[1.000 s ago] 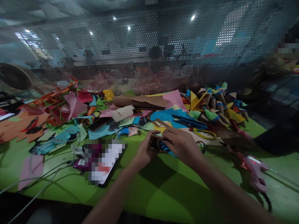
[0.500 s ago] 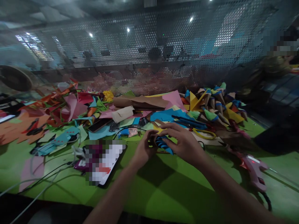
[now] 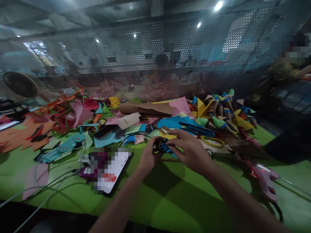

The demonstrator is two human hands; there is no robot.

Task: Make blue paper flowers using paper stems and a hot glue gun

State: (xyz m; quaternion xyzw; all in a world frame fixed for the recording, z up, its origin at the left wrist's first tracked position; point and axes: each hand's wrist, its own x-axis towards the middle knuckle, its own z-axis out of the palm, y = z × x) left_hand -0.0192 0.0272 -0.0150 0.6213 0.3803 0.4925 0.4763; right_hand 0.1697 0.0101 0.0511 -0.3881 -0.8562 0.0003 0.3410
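Above the green table (image 3: pixel 155 197), a small piece of blue paper cut into curved strips (image 3: pixel 166 148) sits between my two hands. My left hand (image 3: pixel 151 153) is curled around its left side, where something dark and brownish shows inside the grip; its shape is mostly hidden. From the other side, my right hand (image 3: pixel 194 149) pinches the blue strips between thumb and fingers. Part of the paper is covered by the right fingers. Just beyond the hands lie blue paper sheets (image 3: pixel 170 121) and a yellow-handled tool (image 3: pixel 213 142).
A pink glue gun (image 3: pixel 266 184) lies at the right, its cord at the front. On the left are a tablet-like screen (image 3: pixel 116 174), a power strip (image 3: pixel 65 144) and cables. Paper cones (image 3: pixel 225 113) and coloured scraps (image 3: pixel 75 113) are heaped behind. A person's arm (image 3: pixel 289 72) shows far right.
My right fingers have shifted on the blue strips, and the paper's lower tip is now less visible. Both hands stay in nearly the same place. The view has tilted slightly upward.
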